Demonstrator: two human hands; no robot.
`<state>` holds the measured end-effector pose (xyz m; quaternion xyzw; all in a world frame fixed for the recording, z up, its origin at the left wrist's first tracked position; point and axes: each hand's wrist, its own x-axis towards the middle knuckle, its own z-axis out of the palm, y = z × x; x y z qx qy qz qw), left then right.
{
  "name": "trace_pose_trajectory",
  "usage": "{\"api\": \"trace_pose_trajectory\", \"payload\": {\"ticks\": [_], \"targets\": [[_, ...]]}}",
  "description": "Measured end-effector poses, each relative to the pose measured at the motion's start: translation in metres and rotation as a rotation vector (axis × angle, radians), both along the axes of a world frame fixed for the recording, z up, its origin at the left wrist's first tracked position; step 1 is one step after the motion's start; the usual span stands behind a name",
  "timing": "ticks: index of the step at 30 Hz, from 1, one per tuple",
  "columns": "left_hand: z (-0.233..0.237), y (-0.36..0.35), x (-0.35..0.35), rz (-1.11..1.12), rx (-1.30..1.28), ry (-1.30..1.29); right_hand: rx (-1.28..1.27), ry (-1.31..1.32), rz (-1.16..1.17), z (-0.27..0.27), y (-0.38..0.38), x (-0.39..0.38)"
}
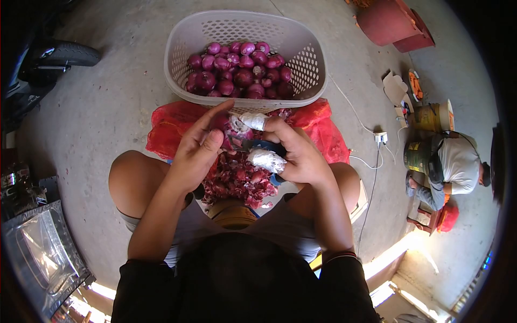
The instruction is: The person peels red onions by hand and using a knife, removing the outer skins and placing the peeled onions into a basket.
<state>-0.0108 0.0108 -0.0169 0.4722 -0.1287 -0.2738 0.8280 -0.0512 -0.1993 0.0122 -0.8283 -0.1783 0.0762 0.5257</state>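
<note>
My left hand [191,153] is wrapped around a red onion [232,129] with a pale, cut-looking end facing up. My right hand [301,153], its thumb and index finger bound in white tape, grips a small knife [249,144]. Its dark blade is against the onion's side, and the handle is mostly hidden by the fingers. Below both hands lies a heap of red onion skins [237,180] between my knees. A red mesh sack [172,126] spreads under and behind the heap. Just beyond, a grey plastic basket [177,86] holds several purple onions [243,77].
A person [460,164] sits bent over at the right, near a yellow bucket [431,116]. A power strip [381,137] with cords lies on the concrete floor. Red tubs [385,21] stand at the far right, and a motorcycle wheel [70,55] is at the left.
</note>
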Motion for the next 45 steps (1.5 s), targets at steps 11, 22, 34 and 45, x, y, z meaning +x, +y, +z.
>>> {"api": "trace_pose_trajectory", "payload": {"ticks": [11, 22, 34, 45], "targets": [[0.003, 0.0, -0.007, -0.04, -0.018, 0.02, -0.002, 0.023, 0.048, 0.002, 0.001, 0.003], [-0.001, -0.002, -0.012, 0.007, 0.062, -0.056, 0.151, 0.017, -0.049, -0.017, 0.008, -0.001], [-0.003, 0.008, -0.012, -0.211, -0.075, 0.217, 0.155, -0.278, -0.015, -0.023, 0.006, 0.008], [0.001, 0.007, -0.009, -0.318, -0.25, 0.332, 0.28, 0.038, 0.049, -0.019, 0.007, 0.002]]}}
